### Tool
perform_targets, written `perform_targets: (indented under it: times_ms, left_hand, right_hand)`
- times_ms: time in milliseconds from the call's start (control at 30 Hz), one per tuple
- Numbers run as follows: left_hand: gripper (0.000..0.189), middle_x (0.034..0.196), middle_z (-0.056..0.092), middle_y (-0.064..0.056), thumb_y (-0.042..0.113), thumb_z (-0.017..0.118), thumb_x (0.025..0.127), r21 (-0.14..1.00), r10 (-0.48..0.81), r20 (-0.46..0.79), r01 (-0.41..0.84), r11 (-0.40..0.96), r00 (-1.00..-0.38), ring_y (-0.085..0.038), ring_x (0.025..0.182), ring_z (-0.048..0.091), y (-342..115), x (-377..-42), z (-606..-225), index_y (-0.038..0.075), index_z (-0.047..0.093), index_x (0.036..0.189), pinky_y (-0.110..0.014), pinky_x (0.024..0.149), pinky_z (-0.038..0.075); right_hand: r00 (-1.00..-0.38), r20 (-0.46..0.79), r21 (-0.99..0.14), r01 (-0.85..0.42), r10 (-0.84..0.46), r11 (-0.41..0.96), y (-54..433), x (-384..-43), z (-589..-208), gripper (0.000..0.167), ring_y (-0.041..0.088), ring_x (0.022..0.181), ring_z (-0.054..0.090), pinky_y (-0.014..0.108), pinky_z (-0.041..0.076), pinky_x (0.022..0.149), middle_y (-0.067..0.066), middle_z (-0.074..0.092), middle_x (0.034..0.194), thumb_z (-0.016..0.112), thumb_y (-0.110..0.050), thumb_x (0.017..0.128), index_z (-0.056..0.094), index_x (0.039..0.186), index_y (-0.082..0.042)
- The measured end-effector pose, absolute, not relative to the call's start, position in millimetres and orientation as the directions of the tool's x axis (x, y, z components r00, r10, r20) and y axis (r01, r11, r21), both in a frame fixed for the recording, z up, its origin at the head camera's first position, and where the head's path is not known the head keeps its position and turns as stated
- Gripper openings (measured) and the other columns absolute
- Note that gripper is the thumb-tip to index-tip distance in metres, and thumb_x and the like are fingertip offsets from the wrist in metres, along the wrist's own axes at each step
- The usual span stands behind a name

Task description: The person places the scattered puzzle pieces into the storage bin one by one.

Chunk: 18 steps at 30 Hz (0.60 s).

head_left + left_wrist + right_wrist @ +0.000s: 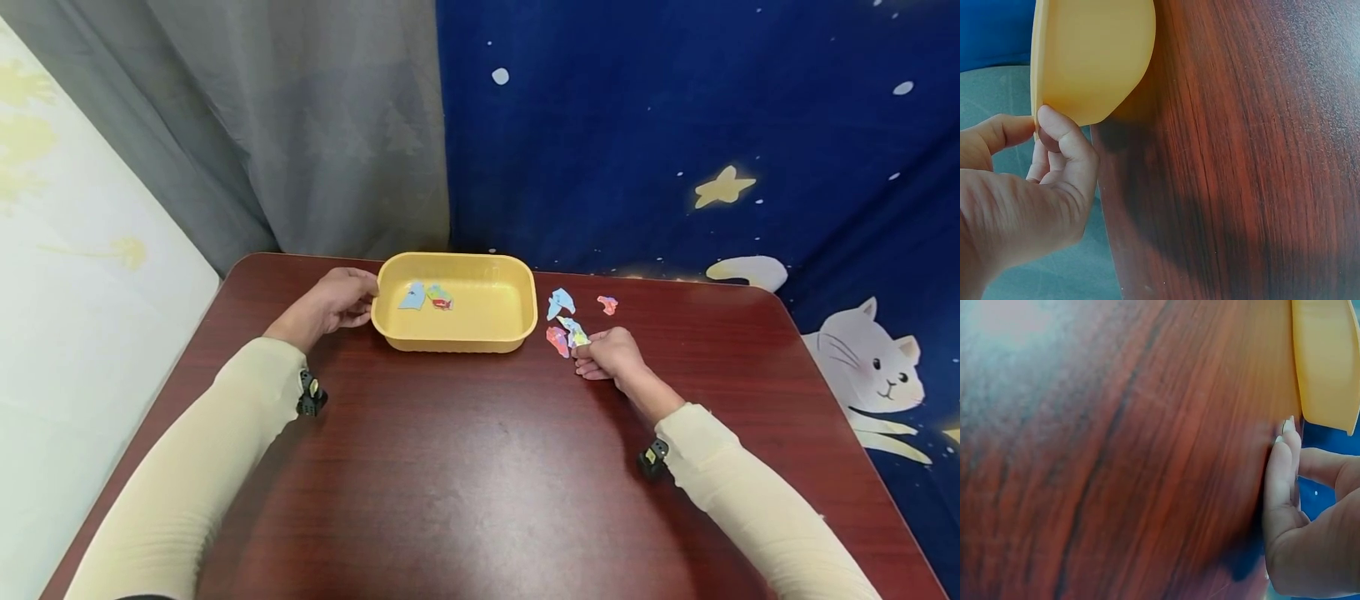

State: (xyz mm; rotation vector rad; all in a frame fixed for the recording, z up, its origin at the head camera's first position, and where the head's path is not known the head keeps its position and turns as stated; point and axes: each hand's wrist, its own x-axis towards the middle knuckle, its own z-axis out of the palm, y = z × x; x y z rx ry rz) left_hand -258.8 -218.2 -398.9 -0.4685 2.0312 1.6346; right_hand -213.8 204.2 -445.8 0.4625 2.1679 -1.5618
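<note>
A yellow plastic tray (487, 321) stands near the back edge of the table. At its left end my left hand (347, 296) pinches the rim between thumb and fingers, plainer in the left wrist view, where the hand (1041, 187) grips the tray's wall (1097, 56). To the right of the tray, my right hand (611, 354) pinches a light blue and yellow paper piece (574, 332) at the table top. Beside it lie a red and purple piece (557, 339) and a light blue piece (560, 302). In the right wrist view the fingers (1282, 469) hide the piece.
Inside the tray are a light blue piece (412, 296) and a multicoloured piece (439, 297). A small red piece (607, 305) lies on the brown table (465, 467), farther right. Grey curtain (352, 125) and blue cloth (600, 133) hang behind the table.
</note>
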Motion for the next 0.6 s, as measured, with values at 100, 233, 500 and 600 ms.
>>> perform_targets:
  times_ms: [100,233,500,600]
  left_hand:
    - [0.039,0.088,0.056,-0.004,0.014,0.049,0.097,0.806,0.029,-0.565,-0.544,0.231,-0.825,-0.01,0.06,0.056,-218,-259,-399,0.006,0.044,0.135,-0.022,0.059,0.054]
    - [0.038,0.09,0.056,-0.004,0.015,0.05,0.097,0.806,0.026,-0.562,-0.54,0.244,-0.827,-0.01,0.061,0.056,-218,-260,-400,0.006,0.045,0.134,-0.022,0.061,0.054]
    - [0.04,0.091,0.054,-0.004,0.016,0.049,0.098,0.807,0.029,-0.558,-0.535,0.25,-0.829,-0.01,0.063,0.055,-218,-260,-400,0.006,0.044,0.136,-0.021,0.061,0.053]
    - [0.039,0.092,0.054,-0.004,0.015,0.049,0.097,0.806,0.029,-0.563,-0.541,0.239,-0.826,-0.01,0.063,0.055,-218,-261,-400,0.006,0.044,0.135,-0.021,0.06,0.053]
  right_hand:
    - [-0.841,-0.54,-0.804,0.516,-0.003,0.295,207,-214,-445,0.039,0.01,0.052,0.066,0.026,0.057,0.055,0.002,0.066,0.062,0.063,-0.002,0.089,0.046,0.122,0.011]
    - [-0.823,-0.567,-0.796,0.538,-0.032,0.278,212,-215,-445,0.026,0.01,0.054,0.066,0.025,0.058,0.056,0.001,0.066,0.062,0.063,-0.003,0.09,0.057,0.111,0.009]
    - [-0.818,-0.57,-0.8,0.532,-0.075,0.278,215,-219,-437,0.02,0.011,0.056,0.067,0.026,0.058,0.059,0.002,0.066,0.064,0.065,-0.006,0.091,0.06,0.104,0.007]
    - [-0.819,-0.569,-0.801,0.53,-0.078,0.277,215,-222,-433,0.019,0.011,0.057,0.067,0.026,0.059,0.06,0.002,0.066,0.065,0.066,-0.007,0.09,0.06,0.103,0.006]
